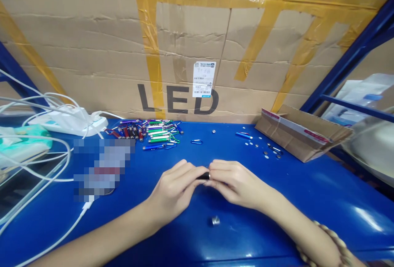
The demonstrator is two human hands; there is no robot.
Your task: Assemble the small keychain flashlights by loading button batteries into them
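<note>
My left hand [176,189] and my right hand [234,181] meet over the middle of the blue table [308,193]. Both pinch a small black flashlight [203,175] between their fingertips, each at one end. A small silver cap [214,220] lies on the table just below the hands. Behind them sits a pile of several coloured keychain flashlights [154,132] in red, purple, green and blue.
Button batteries [265,152] and a blue flashlight [243,135] lie at the back right beside an open cardboard box [300,133]. A white power strip [69,121] with cables sits at the left. A large taped "LED" carton [191,45] walls the back. A blue carabiner [196,141] lies alone.
</note>
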